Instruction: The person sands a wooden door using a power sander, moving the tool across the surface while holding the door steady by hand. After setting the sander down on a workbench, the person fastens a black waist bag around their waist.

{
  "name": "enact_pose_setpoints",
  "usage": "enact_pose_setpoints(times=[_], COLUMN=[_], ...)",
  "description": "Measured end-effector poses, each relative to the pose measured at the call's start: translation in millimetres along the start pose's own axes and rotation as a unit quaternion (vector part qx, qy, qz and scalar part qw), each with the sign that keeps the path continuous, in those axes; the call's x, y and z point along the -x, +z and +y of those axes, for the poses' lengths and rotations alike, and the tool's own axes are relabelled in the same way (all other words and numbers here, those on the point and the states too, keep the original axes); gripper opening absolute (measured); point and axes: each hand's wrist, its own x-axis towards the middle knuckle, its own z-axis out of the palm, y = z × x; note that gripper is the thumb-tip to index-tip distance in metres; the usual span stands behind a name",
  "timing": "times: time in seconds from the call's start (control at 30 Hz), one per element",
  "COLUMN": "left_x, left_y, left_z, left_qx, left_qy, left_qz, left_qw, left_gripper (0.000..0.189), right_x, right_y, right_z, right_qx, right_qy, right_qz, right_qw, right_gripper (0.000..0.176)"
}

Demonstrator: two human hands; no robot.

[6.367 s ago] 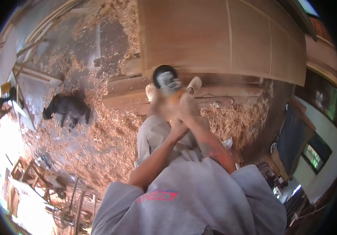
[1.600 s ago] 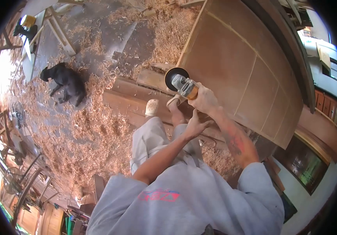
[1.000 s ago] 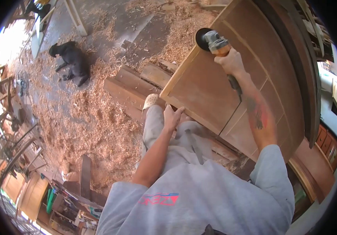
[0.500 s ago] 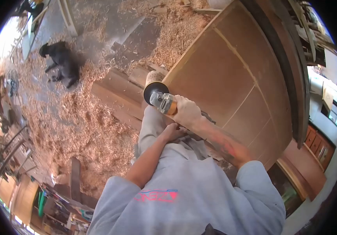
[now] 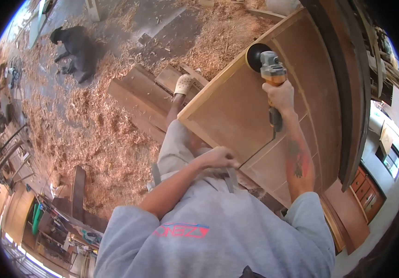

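Sanding the far edge of the wooden panel [image 5: 236,111], my right hand [image 5: 279,95] clenched round the angle grinder [image 5: 266,62], my left hand [image 5: 215,158] curled on its near edge; steadiness matters next.

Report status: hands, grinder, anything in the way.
Right hand shut on angle grinder, disc at wooden panel's far edge. Left hand at panel's near edge, grip unclear. Dog lies on the shavings, well clear.

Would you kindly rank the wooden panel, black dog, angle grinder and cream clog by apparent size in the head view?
1. large brown wooden panel
2. black dog, though farther away
3. orange-and-grey angle grinder
4. cream perforated clog
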Motion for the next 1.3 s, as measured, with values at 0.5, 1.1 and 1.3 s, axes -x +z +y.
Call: enact_pose_setpoints(times=[0.5,1.1,1.3], left_x=[-39,-44,-53], left_y=[56,47,77], left_z=[6,14,-19], left_qx=[0.251,0.305,0.33], left_qy=[0.231,0.218,0.287], left_qz=[0.416,0.298,0.411], left_qw=[0.843,0.878,0.8], left_gripper=[0.032,0.033,0.033], right_x=[144,134,163], right_y=[110,102,112], right_z=[-29,-22,-36], right_qx=[0.059,0.06,0.097], right_qy=[-0.18,-0.158,-0.187], right_qz=[-0.118,-0.091,-0.122], right_qw=[0.975,0.981,0.97], right_gripper=[0.053,0.044,0.05])
